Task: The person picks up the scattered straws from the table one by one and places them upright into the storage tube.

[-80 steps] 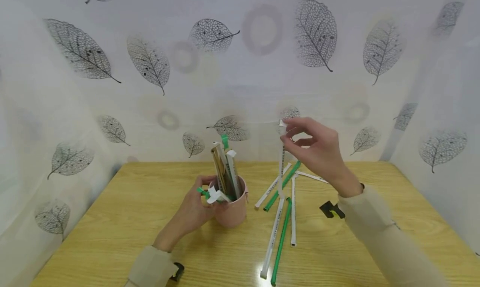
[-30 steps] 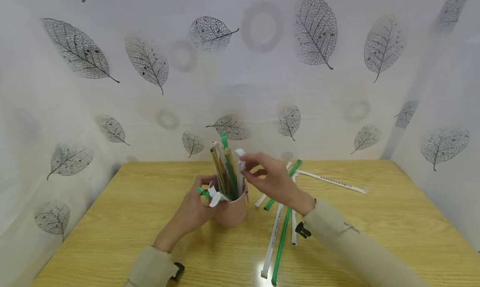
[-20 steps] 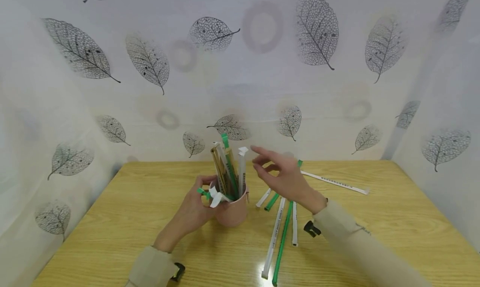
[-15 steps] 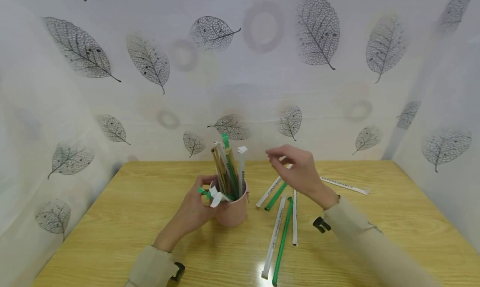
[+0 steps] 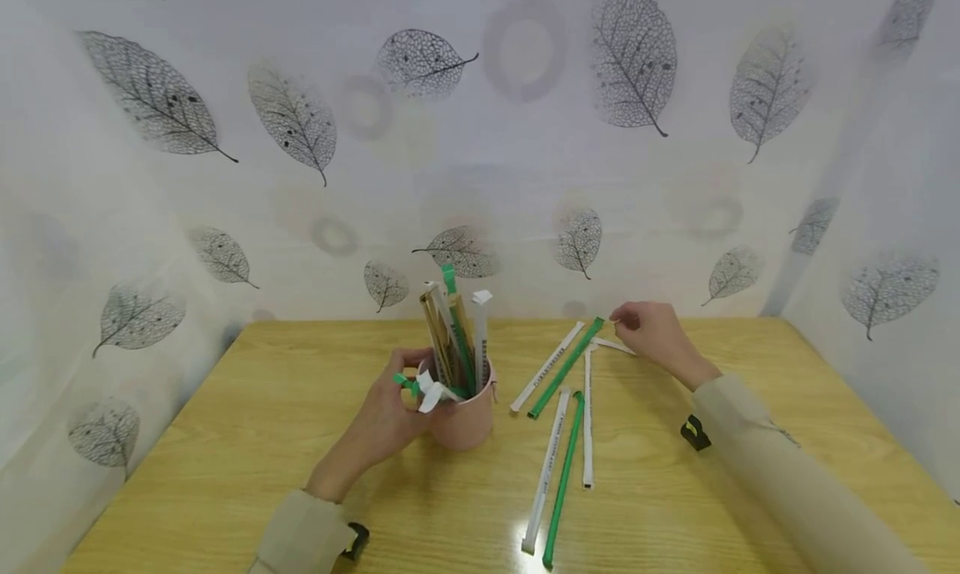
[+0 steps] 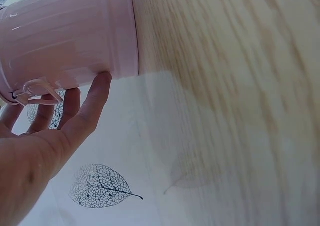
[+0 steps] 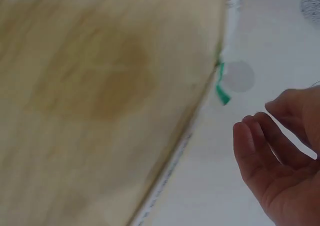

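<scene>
My left hand (image 5: 381, 424) holds the side of a small pink bucket (image 5: 462, 428), fingers behind the rim. In the left wrist view, fingertips touch the bucket's ribbed wall (image 6: 65, 36) beside a small wire handle (image 6: 47, 89). Paper-wrapped straws in white, green and brown stand in the bucket, among them a white straw (image 5: 482, 341) leaning at the right. Over the far side of the table, my right hand (image 5: 660, 341) has bent fingers with nothing between them. Just below it lies a white wrapped straw (image 5: 613, 346), partly hidden by the hand. The right wrist view shows thumb and fingers apart.
On the wooden table (image 5: 300, 374), several loose wrapped straws lie right of the bucket: a green straw (image 5: 566, 367) beside a white straw (image 5: 547, 367), and nearer, another green straw (image 5: 564, 482) beside a white straw (image 5: 546, 474). A leaf-patterned curtain (image 5: 480, 182) closes off the back.
The right hand put a white straw into the bucket, let go of it, and moved right and away to the straws at the back. The left hand stays on the bucket.
</scene>
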The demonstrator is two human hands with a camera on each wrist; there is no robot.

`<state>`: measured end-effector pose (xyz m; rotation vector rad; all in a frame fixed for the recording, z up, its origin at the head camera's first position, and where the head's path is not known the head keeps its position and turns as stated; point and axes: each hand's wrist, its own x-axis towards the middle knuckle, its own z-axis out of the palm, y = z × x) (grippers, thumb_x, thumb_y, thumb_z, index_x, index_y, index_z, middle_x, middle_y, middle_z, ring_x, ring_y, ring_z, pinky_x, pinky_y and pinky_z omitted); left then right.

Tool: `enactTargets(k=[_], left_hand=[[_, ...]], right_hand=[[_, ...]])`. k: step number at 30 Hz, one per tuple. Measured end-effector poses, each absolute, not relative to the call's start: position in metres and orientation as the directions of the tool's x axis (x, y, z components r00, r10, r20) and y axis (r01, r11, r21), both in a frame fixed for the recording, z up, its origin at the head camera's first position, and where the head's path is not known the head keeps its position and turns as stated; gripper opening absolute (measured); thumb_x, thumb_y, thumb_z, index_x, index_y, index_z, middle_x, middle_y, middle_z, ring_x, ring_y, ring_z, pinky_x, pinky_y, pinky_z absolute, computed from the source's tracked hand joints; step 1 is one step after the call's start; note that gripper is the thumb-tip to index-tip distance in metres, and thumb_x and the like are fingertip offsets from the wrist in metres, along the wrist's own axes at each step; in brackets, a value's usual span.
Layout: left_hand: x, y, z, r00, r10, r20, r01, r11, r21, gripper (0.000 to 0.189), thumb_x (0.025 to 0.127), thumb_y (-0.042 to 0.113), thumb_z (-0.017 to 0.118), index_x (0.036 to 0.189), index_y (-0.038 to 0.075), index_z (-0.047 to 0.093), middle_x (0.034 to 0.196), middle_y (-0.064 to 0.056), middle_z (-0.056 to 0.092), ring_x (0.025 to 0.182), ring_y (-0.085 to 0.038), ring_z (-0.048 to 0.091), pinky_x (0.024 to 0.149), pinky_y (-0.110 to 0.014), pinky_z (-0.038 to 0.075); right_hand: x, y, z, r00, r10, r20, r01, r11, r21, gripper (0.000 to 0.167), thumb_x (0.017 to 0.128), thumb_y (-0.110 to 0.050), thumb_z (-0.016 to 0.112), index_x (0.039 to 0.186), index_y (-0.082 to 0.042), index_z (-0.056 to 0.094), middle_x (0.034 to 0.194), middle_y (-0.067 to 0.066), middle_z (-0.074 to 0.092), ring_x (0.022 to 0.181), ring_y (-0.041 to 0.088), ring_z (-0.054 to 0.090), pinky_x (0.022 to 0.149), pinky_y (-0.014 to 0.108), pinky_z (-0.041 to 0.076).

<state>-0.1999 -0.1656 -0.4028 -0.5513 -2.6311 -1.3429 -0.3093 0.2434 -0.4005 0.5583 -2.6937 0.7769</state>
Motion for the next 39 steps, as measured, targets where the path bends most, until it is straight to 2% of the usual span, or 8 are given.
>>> enactTargets(k=[6,14,18,21,23,26,32,39], left_hand=[[-0.201,-0.167,-0.405,-0.922,0.260,0.286,0.384,0.537,0.751,0.073,0.086,0.026,0.084,0.145,0.013,0.043,0.137,-0.012,0.056,0.121,-0.029,0.059,0.092,-0.040,0.054],[-0.201,-0.165,-0.403,-0.923,0.262,0.281,0.381,0.540,0.750,0.074,0.084,0.024,0.085,0.144,0.013,0.042,0.137,-0.012,0.056,0.120,-0.028,0.060,0.089,-0.034,0.056],[-0.202,-0.165,-0.403,-0.920,0.264,0.291,0.391,0.539,0.747,0.074,0.085,0.024,0.084,0.144,0.011,0.042,0.137,-0.013,0.056,0.120,-0.029,0.060,0.090,-0.037,0.056],[-0.202,-0.166,-0.404,-0.918,0.264,0.297,0.396,0.539,0.744,0.074,0.085,0.023,0.084,0.144,0.010,0.042,0.137,-0.014,0.055,0.120,-0.030,0.060,0.090,-0.038,0.056],[-0.201,-0.166,-0.405,-0.919,0.264,0.294,0.393,0.543,0.742,0.074,0.085,0.024,0.084,0.144,0.010,0.042,0.136,-0.014,0.055,0.120,-0.030,0.060,0.090,-0.037,0.056],[-0.201,-0.166,-0.405,-0.922,0.263,0.285,0.386,0.548,0.742,0.073,0.086,0.027,0.084,0.145,0.012,0.042,0.135,-0.012,0.055,0.120,-0.027,0.060,0.091,-0.036,0.055],[-0.201,-0.167,-0.404,-0.929,0.257,0.266,0.367,0.543,0.755,0.073,0.086,0.030,0.084,0.144,0.015,0.042,0.136,-0.010,0.055,0.118,-0.024,0.060,0.092,-0.037,0.053],[-0.201,-0.166,-0.405,-0.929,0.260,0.263,0.366,0.538,0.760,0.074,0.085,0.027,0.084,0.144,0.014,0.042,0.140,-0.011,0.054,0.118,-0.025,0.060,0.091,-0.036,0.054]], right_hand=[[-0.317,0.255,-0.416,-0.910,-0.368,0.190,-0.414,0.808,-0.420,0.024,0.089,-0.002,0.062,0.110,0.004,0.073,0.095,0.016,0.075,0.087,0.028,0.070,0.081,0.048,0.058],[-0.317,0.251,-0.411,-0.898,-0.430,0.093,-0.435,0.838,-0.329,0.026,0.089,0.003,0.065,0.114,0.004,0.072,0.089,0.013,0.073,0.081,0.024,0.066,0.077,0.046,0.058],[-0.314,0.246,-0.405,-0.898,-0.441,-0.002,-0.422,0.862,-0.282,0.032,0.092,0.007,0.057,0.120,0.001,0.071,0.096,0.015,0.073,0.070,0.018,0.055,0.067,0.036,0.049],[-0.310,0.243,-0.403,-0.889,-0.455,-0.048,-0.431,0.868,-0.246,0.037,0.089,0.010,0.054,0.121,0.000,0.071,0.104,0.019,0.073,0.068,0.017,0.051,0.066,0.036,0.047],[-0.308,0.243,-0.403,-0.882,-0.468,-0.052,-0.446,0.866,-0.226,0.037,0.088,0.011,0.056,0.119,-0.001,0.072,0.107,0.019,0.073,0.071,0.018,0.053,0.069,0.038,0.049],[-0.305,0.244,-0.404,-0.880,-0.473,-0.050,-0.453,0.865,-0.217,0.031,0.089,0.009,0.060,0.116,-0.001,0.072,0.098,0.014,0.072,0.074,0.018,0.054,0.072,0.038,0.052],[-0.302,0.245,-0.404,-0.881,-0.469,-0.063,-0.445,0.866,-0.226,0.024,0.091,0.005,0.063,0.113,-0.003,0.069,0.093,0.009,0.068,0.071,0.016,0.050,0.068,0.033,0.047],[-0.303,0.245,-0.398,-0.868,-0.496,-0.019,-0.478,0.847,-0.231,0.033,0.085,0.008,0.061,0.116,0.000,0.069,0.091,0.011,0.067,0.071,0.017,0.050,0.067,0.034,0.046]])
